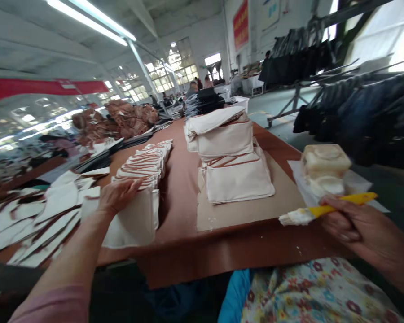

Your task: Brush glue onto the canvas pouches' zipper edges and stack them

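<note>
My right hand (348, 222) is closed around the yellow handle of a paintbrush (299, 217). White paste coats its bristles, which point left over the table's front edge. Just behind that hand stands a cream plastic container (325, 163) with white paste at its mouth. On the left, my left hand (121, 196) pinches the top edge of a cream fabric panel (131, 222) at the near end of a row. Behind it, a line of overlapping cream panels with brown edges (144, 161) runs away from me. The tips of the left fingers are partly hidden.
Stacked cream panels (237, 179) rest on a cardboard sheet (232, 217) mid-table. Loose cream pieces (54, 202) lie at the left, with a brown fabric heap (116, 119) behind. Racks of dark garments (366, 107) stand to the right. Other people sit far back.
</note>
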A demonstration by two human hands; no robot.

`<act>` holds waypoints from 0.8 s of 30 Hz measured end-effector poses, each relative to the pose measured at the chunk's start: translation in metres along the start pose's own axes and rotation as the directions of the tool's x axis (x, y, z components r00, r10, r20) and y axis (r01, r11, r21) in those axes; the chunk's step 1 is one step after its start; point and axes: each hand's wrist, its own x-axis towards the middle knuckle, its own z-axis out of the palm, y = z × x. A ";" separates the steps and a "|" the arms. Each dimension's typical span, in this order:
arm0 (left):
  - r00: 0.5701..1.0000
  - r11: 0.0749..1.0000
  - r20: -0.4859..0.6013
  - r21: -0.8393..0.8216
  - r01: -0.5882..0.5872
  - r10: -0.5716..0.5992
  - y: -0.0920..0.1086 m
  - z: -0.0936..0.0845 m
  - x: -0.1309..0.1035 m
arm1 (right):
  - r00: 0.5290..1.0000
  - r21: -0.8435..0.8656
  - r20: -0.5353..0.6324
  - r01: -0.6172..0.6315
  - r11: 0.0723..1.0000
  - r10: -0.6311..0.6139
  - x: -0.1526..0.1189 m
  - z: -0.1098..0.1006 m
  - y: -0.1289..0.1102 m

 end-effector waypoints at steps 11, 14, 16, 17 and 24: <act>0.903 0.843 0.042 -0.381 -0.380 0.427 0.310 0.117 0.079 | 0.983 0.050 -0.048 0.181 0.982 -0.178 -0.002 -0.002 -0.003; 0.915 0.856 0.099 -0.406 -0.320 0.390 0.371 0.124 0.095 | 0.978 0.058 -0.071 0.198 0.978 -0.194 -0.004 -0.010 -0.007; 0.929 0.875 0.145 -0.412 -0.255 0.340 0.393 0.130 0.106 | 0.974 0.060 -0.093 0.213 0.975 -0.207 -0.005 -0.018 -0.010; 0.935 0.883 0.169 -0.415 -0.221 0.313 0.401 0.132 0.111 | 0.972 0.064 -0.104 0.220 0.973 -0.213 -0.006 -0.022 -0.010; 0.860 0.823 0.377 -0.561 -0.084 0.345 0.417 0.116 0.129 | 0.954 0.115 -0.132 0.284 0.952 -0.269 0.006 -0.040 -0.021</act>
